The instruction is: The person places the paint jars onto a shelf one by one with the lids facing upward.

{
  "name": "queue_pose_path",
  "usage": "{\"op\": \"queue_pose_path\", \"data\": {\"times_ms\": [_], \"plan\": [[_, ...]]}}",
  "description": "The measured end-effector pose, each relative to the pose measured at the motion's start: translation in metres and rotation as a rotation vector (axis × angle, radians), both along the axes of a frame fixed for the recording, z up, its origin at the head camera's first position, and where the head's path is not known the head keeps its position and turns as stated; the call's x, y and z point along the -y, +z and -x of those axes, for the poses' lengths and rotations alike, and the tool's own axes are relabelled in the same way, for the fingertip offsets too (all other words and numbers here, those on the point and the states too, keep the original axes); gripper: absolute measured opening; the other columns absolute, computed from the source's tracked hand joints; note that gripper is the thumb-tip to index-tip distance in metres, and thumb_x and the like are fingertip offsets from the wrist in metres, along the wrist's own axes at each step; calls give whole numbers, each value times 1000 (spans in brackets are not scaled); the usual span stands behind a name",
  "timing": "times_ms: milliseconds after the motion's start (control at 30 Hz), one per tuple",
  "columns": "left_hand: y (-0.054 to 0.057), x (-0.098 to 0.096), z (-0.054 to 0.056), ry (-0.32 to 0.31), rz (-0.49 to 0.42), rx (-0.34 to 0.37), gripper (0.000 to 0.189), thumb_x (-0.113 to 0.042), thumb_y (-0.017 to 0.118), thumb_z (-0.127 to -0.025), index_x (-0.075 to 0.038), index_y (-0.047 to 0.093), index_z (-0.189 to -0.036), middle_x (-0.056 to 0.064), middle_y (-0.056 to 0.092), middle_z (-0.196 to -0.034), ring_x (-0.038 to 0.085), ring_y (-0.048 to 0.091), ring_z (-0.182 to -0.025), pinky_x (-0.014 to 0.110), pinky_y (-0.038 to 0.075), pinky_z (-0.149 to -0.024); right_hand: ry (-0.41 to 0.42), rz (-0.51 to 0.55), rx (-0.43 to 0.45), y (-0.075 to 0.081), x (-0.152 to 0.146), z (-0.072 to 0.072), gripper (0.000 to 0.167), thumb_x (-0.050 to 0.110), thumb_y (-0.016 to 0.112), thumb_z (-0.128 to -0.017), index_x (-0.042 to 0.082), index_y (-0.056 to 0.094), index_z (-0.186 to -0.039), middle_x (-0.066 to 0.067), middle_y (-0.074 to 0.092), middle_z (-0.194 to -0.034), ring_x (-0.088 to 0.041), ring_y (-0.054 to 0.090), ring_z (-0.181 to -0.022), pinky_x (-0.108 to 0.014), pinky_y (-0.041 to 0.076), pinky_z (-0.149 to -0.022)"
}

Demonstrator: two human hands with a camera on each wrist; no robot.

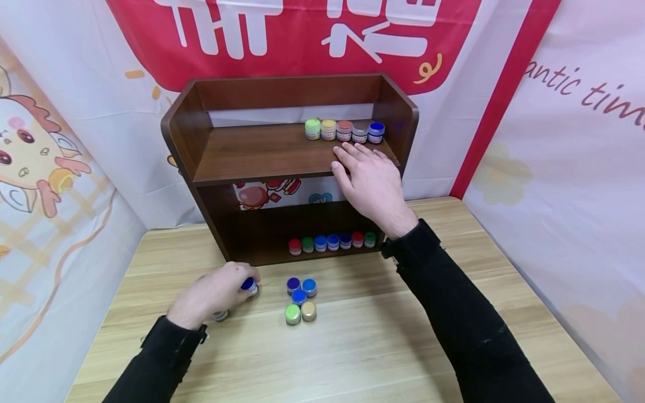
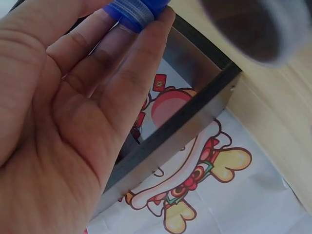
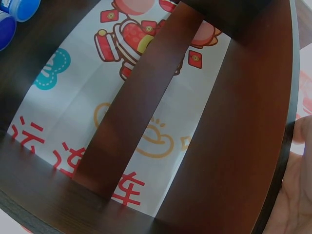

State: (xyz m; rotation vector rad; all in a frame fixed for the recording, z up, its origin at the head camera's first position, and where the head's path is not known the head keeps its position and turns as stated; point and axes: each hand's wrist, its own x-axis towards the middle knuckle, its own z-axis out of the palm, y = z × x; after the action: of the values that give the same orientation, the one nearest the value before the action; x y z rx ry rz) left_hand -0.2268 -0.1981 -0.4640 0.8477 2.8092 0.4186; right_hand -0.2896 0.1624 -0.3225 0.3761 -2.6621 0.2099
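Observation:
My left hand [image 1: 216,291] pinches a small paint jar with a blue lid [image 1: 249,284] above the table, left of the shelf's lower front. In the left wrist view the blue lid [image 2: 134,12] sits between thumb and fingertips. Another jar [image 1: 220,315] is partly hidden under that wrist; a blurred dark-topped jar [image 2: 248,29] shows in the left wrist view. My right hand [image 1: 373,182] rests with extended fingers on the front edge of the upper board of a brown wooden shelf [image 1: 252,151], just below a row of jars [image 1: 344,131]. The right wrist view shows only part of this hand [image 3: 292,185].
Between the hands, a cluster of jars stands on the table: purple [image 1: 293,285], two blue [image 1: 299,296], light green [image 1: 293,314] and tan [image 1: 309,311]. Several jars [image 1: 321,243] line the shelf's lower level. Printed cloths [image 1: 564,184] hang behind and at both sides.

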Motion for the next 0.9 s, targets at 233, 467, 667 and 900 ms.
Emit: {"op": "queue_pose_path", "data": {"times_ms": [233, 467, 667, 900], "plan": [[4, -14, 8, 6, -40, -37, 24, -10, 90, -104, -9, 83, -127, 9, 85, -119, 20, 73, -100, 53, 73, -108, -1, 4, 4, 0, 0, 0, 61, 53, 40, -125, 24, 59, -175, -4, 58, -181, -28, 54, -172, -57, 41, -145], [8, -25, 18, 35, -69, -78, 21, -12, 85, -108, -13, 84, -129, 8, 86, -124, 22, 75, -106, 54, 71, -111, 0, 3, 0, 0, 0, 0, 61, 53, 39, -125, 24, 59, -175, -3, 58, -181, -28, 53, -172, -57, 41, -145], [10, -34, 31, 43, -64, -84, 23, -11, 83, -109, -13, 84, -133, 12, 85, -132, 27, 78, -115, 56, 70, -115, 1, 3, -2, 0, 1, 1, 61, 53, 39, -125, 24, 59, -175, -3, 58, -181, -28, 53, -172, -57, 41, -145], [12, -43, 47, 49, -43, -85, 26, -9, 82, -109, -9, 83, -136, 14, 84, -134, 27, 78, -115, 55, 70, -114, 0, 1, -1, 1, 1, 1, 61, 53, 39, -125, 24, 59, -175, -3, 58, -181, -28, 53, -173, -56, 41, -145]]}}
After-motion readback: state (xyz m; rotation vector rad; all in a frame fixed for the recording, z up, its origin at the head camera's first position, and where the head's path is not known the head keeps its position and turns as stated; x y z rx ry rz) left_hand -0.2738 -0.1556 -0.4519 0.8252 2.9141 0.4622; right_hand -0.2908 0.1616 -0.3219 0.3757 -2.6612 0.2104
